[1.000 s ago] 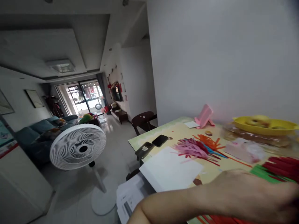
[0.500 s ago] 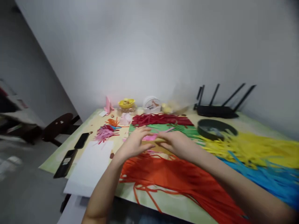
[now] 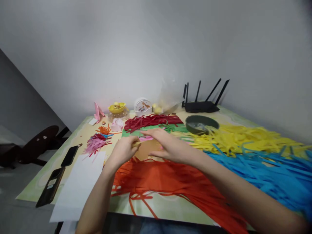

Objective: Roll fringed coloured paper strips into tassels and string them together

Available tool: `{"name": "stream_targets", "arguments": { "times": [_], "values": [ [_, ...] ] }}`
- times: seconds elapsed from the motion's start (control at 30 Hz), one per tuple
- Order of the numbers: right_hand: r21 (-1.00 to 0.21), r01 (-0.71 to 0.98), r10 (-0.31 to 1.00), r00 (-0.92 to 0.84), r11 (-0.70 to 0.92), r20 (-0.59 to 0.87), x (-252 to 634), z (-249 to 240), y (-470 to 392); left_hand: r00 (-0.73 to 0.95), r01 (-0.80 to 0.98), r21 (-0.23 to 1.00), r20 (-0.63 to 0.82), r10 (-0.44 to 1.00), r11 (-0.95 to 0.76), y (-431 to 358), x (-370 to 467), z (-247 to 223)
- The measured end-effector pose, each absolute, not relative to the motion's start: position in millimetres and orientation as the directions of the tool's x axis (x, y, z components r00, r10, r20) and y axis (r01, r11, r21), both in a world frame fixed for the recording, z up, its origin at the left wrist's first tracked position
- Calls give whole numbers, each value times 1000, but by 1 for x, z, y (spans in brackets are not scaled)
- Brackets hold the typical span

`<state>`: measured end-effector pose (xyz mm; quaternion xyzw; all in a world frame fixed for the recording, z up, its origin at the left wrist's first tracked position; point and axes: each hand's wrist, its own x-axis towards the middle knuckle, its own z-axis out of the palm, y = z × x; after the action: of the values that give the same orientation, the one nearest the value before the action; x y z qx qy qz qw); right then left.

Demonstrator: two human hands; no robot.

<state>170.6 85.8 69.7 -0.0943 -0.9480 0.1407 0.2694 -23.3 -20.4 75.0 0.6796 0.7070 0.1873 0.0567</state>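
My left hand (image 3: 124, 149) is over the middle of the table with its fingers curled toward the thumb. Something thin and yellowish shows at its fingertips, too small to name. Facing it, my right hand (image 3: 168, 144) has its fingers stretched out and the thumb apart, with nothing seen in it. Between and behind the hands lies a brown patch (image 3: 147, 149), with pink strips (image 3: 145, 138) by it. Orange-red paper strips (image 3: 158, 177) spread below both hands. Beyond them are green strips (image 3: 131, 133) and dark red strips (image 3: 153, 120).
Yellow strips (image 3: 234, 138) and blue strips (image 3: 258, 172) pile up at the right. A dark round tray (image 3: 202, 119) and a router (image 3: 201, 106) stand behind. At the left are white paper (image 3: 78, 182), two phones (image 3: 70, 156) and a pink strip bundle (image 3: 95, 144).
The camera view has turned right, so the table things sit further left. My left fingers have curled in toward the thumb. My right hand remains spread over the middle.
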Motion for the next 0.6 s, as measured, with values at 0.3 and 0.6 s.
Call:
{"name": "stream_targets", "arguments": {
  "times": [0.3,0.6],
  "values": [
    [-185,479,509,-750,858,422,178,51,120,-245,969,56,199,949,239,-34,-27,91],
    [-555,139,368,-871,820,325,146,44,99,-40,856,516,156,987,-47,-32,-29,82]
  ]
}}
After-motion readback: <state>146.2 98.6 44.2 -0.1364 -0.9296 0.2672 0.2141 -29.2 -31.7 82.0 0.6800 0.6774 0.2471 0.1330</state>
